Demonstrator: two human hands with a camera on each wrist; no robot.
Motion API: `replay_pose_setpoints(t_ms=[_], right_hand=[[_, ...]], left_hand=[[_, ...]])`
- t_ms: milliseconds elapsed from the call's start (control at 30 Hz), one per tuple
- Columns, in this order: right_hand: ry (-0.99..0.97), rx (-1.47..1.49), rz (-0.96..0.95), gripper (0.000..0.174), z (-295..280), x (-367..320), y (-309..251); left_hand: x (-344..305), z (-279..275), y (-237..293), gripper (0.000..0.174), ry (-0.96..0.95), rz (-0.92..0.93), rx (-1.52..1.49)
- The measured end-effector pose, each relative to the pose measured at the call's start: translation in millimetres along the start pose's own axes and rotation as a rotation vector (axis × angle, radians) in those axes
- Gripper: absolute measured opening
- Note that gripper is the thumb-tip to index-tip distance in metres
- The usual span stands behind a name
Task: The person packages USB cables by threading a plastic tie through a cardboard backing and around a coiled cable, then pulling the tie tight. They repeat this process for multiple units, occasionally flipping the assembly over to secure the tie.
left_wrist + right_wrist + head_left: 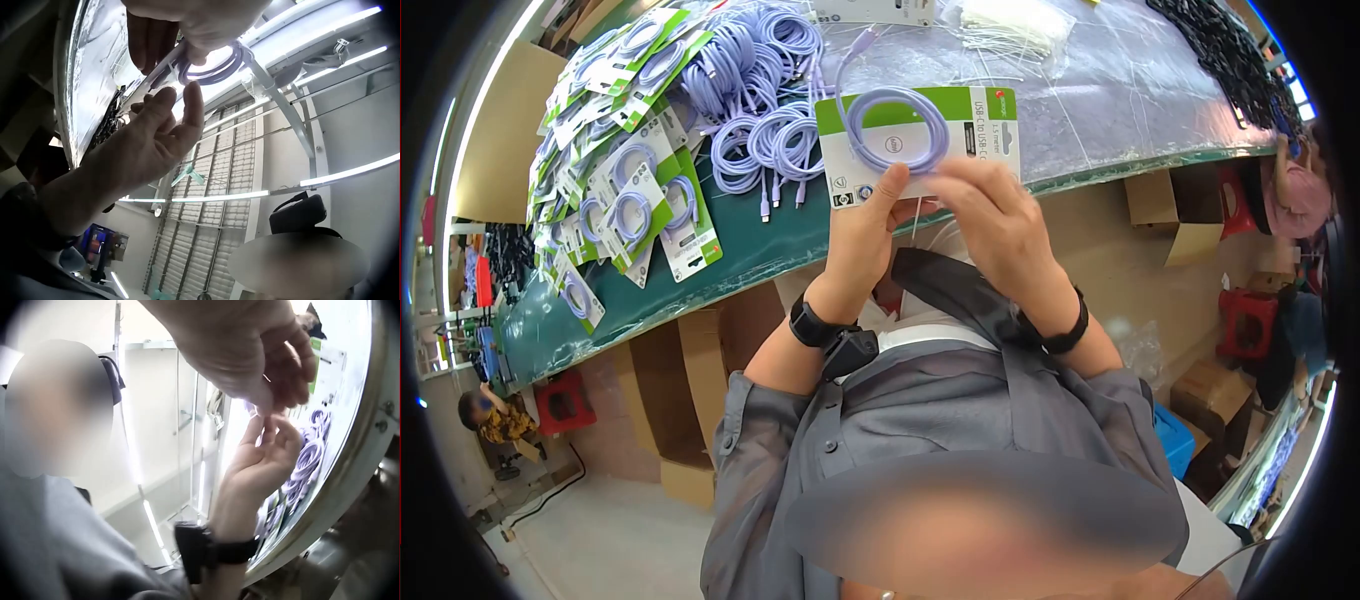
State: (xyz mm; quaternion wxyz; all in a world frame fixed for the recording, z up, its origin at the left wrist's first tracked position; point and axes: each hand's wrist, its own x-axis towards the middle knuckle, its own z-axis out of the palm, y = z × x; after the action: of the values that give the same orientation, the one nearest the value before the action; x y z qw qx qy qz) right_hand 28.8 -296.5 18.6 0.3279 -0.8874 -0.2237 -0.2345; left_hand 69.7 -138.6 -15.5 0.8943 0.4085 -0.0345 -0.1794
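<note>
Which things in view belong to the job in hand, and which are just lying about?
Seems part of the job:
card gripped in the left hand
purple coil on it
loose purple cables
pile of carded cables
probably the white ties

Seems just lying about:
cardboard boxes
red stools
blue bin
black heap

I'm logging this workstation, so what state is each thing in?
Left hand: gripping the card.
Right hand: fingers bent, grip unclear.
Card: held, printed face showing.
Cable on card: coiled, one end sticking out.
Loose cables: coiled, piled.
Carded cables: heaped, overlapping.
White strips: bunched, some loose.
Cardboard box: open.
</note>
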Motion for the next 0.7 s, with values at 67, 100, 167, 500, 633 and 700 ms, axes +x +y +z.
replay_pose_setpoints(t_ms=[67,100,167,500,633,700], right_hand=[[0.052,-0.214,-0.109,0.032,-6,14,4],[0.052,-0.213,-0.108,0.032,-5,16,6],[-0.016,-0.182,-0.204,0.029,-3,17,11],[0.044,-0.118,-0.242,0.024,10,13,11],[0.109,-0.140,-0.271,0.020,13,8,9],[0.164,-0.075,-0.231,0.019,18,5,13]], left_hand=[[-1,4,-3,0.030,-0.001,0.043,0.012],[-2,2,-4,0.031,0.001,0.052,0.015],[-3,0,-2,0.033,0.007,0.068,0.020],[-7,-2,1,0.031,0.021,0.111,-0.056],[-8,-4,-1,0.031,0.027,0.061,-0.060],[-12,4,3,0.029,0.044,0.102,-0.038]])
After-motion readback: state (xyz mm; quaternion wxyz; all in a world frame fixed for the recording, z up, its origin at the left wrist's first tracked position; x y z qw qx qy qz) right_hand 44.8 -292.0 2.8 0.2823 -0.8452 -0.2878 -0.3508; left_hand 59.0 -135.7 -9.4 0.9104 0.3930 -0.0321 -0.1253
